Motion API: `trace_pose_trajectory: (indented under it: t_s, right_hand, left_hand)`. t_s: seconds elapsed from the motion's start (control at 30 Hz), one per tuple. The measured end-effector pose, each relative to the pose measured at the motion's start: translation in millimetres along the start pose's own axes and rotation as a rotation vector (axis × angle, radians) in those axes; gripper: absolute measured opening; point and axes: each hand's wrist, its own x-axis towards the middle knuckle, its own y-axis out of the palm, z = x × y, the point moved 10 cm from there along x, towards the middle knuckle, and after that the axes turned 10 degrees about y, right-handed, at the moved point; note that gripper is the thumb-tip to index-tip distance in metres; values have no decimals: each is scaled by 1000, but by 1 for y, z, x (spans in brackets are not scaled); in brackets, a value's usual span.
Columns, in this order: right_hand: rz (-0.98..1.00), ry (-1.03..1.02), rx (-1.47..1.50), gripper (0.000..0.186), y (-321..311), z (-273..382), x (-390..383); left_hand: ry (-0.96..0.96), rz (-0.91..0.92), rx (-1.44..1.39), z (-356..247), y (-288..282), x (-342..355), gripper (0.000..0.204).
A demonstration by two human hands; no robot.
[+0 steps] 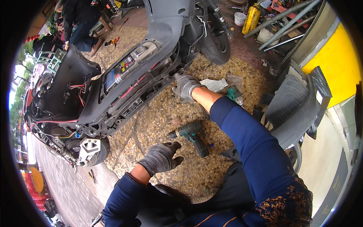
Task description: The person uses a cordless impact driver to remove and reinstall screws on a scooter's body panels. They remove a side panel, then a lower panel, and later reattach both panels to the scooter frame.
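A partly stripped scooter stands in front of me, its side rail and wiring exposed. My right hand, in a grey knit glove, is at the rail's lower edge near the front wheel. Its forefinger touches the edge, with the thumb apart; the other fingers are partly hidden. My left hand, gloved alike, hovers low over the speckled ground with thumb and fingers apart, holding nothing. Just beyond it lies a green-and-black cordless drill. A second green power tool rests beside my right forearm.
Removed black plastic panels lean at the right by a yellow wall panel. Metal pipes and a yellow bottle lie at the back right. Pliers lie at lower left. Another person is at the far left.
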Motion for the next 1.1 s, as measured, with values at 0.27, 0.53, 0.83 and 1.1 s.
trace_pose_trajectory:
  t_s: [0.27,0.53,0.83,1.1]
  right_hand:
    - [-198,-149,745,49,-42,9,8]
    - [133,-141,1535,40,-59,13,6]
    - [315,-265,1869,20,-59,17,14]
    - [312,-186,1909,15,-59,16,13]
  left_hand:
    - [-3,-8,5,-2,-1,-1,51]
    - [-33,31,33,-2,-1,-5,48]
    - [-31,33,-5,1,-2,-8,48]
    - [-59,87,-14,7,-2,-11,48]
